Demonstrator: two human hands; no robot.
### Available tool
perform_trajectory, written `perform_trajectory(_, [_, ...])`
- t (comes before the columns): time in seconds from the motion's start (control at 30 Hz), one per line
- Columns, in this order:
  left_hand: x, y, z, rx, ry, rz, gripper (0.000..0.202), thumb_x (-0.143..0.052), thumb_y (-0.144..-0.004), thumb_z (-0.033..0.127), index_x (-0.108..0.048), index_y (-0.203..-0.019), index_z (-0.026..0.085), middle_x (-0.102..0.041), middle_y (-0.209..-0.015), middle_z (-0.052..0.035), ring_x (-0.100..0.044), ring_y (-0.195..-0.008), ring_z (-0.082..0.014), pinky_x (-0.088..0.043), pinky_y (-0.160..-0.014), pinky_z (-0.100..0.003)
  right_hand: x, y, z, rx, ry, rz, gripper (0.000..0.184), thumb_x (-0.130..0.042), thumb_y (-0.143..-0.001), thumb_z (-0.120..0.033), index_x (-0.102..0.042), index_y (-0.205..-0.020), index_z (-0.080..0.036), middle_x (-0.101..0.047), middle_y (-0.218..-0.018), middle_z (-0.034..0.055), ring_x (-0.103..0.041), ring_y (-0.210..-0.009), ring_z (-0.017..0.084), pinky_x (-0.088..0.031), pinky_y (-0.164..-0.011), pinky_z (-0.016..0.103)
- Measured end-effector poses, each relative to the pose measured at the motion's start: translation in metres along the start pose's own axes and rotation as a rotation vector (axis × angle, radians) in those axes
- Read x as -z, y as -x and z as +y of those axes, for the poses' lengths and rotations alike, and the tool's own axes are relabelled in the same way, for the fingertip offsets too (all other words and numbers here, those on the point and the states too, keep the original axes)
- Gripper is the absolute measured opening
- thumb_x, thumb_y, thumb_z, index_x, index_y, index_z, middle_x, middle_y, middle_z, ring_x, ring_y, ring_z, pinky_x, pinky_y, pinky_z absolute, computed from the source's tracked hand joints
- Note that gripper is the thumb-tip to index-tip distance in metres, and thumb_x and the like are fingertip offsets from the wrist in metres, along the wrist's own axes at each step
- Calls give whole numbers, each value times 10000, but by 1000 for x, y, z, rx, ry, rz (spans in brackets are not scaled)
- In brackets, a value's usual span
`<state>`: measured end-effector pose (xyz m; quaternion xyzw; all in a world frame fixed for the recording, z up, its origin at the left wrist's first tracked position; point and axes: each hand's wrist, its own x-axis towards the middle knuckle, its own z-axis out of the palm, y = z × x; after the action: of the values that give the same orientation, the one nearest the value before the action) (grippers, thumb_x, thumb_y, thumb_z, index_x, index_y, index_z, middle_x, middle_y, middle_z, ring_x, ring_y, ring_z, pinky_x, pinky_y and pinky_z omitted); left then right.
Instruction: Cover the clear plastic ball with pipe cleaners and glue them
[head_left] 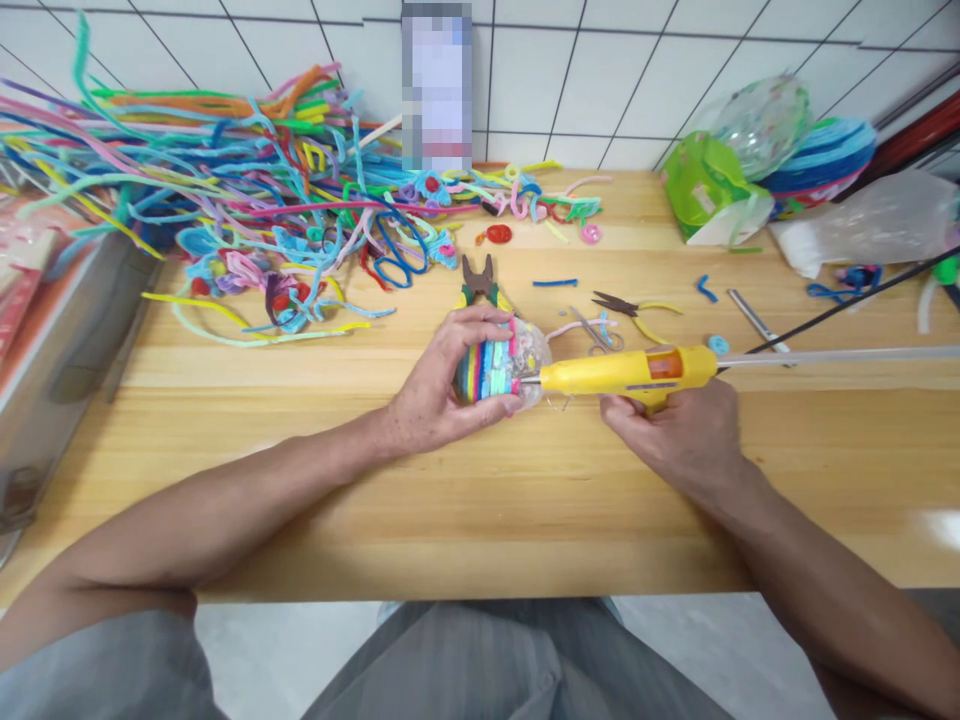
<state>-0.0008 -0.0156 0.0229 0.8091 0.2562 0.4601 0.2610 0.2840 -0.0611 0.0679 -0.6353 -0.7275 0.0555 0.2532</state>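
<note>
My left hand (465, 375) is wrapped round a clear rounded container (534, 350), its left part covered with rows of coloured pipe cleaners (491, 368). My right hand (679, 430) grips the handle of a yellow hot glue gun (619, 374), with a long glue stick (832, 357) running out of its back. The gun's metal nozzle points left and meets the container near a pink edge of the covering; whether glue is coming out I cannot see. Pliers (480, 278) with dark jaws lie just beyond my left hand. Small scissors (596, 332) lie behind the gun.
A large heap of pipe cleaners (247, 170) fills the back left. Yellow-handled pliers (619, 304), a pen-like tool (757, 325) and blue scraps (555, 283) lie beyond the gun. Plastic bags (870, 220) and a green pack (701, 185) stand back right. A black cord (847, 300) crosses the right side.
</note>
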Motion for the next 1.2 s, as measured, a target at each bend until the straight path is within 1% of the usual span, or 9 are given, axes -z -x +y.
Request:
perform_trajectory(0.07, [0, 0, 0, -7, -8, -7, 641, -871, -934, 414, -537, -1464, 279, -618, -1475, -167, -619, -1422, -328, -552, -1180, -548, -1, 0, 1, -3, 19, 13, 236, -611, -733, -313, -411, -610, -290, -495, -476, -7, -551, -478, 209, -414, -540, 354])
perform_trajectory(0.37, [0, 0, 0, -8, -2, -13, 655, -876, -931, 420, -530, -1473, 293, -618, -1481, -161, -614, -1431, -333, -546, -1183, -555, -3, -1, 4, -25, 29, -15, 206, -637, -724, -285, -466, -608, -275, -536, -513, 2, -608, -553, 224, -446, -588, 351])
perform_trajectory(0.53, [-1, 0, -1, -10, 25, 4, 652, -884, -926, 410, -546, -1470, 286, -615, -1478, -159, -609, -1429, -327, -535, -1191, -542, -2, 0, 4, -39, 28, -28, 241, -626, -745, -300, -444, -590, -277, -565, -521, 17, -618, -546, 234, -455, -591, 364])
perform_trajectory(0.63, [-1, 0, -1, -11, 22, 11, 648, -881, -928, 418, -548, -1468, 285, -614, -1476, -156, -614, -1420, -322, -539, -1184, -537, -2, 1, 5, -51, 29, -12, 255, -629, -738, -322, -433, -579, -280, -550, -496, 13, -604, -527, 230, -437, -573, 361])
perform_trajectory(0.77, [0, -1, -1, -18, -2, -5, 658, -881, -928, 435, -535, -1469, 291, -620, -1472, -159, -620, -1408, -319, -552, -1171, -544, -3, 0, 6, -45, 21, 9, 215, -630, -723, -343, -471, -594, -277, -555, -499, 8, -593, -516, 222, -420, -557, 348])
perform_trajectory(0.93, [-1, -1, 0, -21, 11, 4, 642, -878, -933, 417, -544, -1464, 279, -621, -1468, -158, -619, -1409, -315, -544, -1179, -531, -5, 0, 7, -31, 11, 38, 180, -641, -727, -330, -503, -627, -271, -572, -519, 7, -628, -548, 228, -430, -572, 340])
perform_trajectory(1.03, [-1, -1, 0, -23, 19, 3, 643, -882, -931, 389, -548, -1466, 266, -617, -1470, -162, -614, -1419, -316, -540, -1187, -524, -6, 0, 8, -12, 32, 53, 159, -622, -724, -305, -497, -631, -272, -548, -503, -8, -614, -524, 217, -423, -561, 333])
perform_trajectory(1.2, [0, 0, 0, -26, 5, 0, 644, -879, -937, 397, -545, -1470, 261, -618, -1469, -165, -605, -1431, -311, -538, -1203, -523, -6, -1, 8, 19, 30, 69, 166, -593, -705, -312, -467, -603, -275, -530, -481, -22, -592, -468, 201, -422, -532, 326])
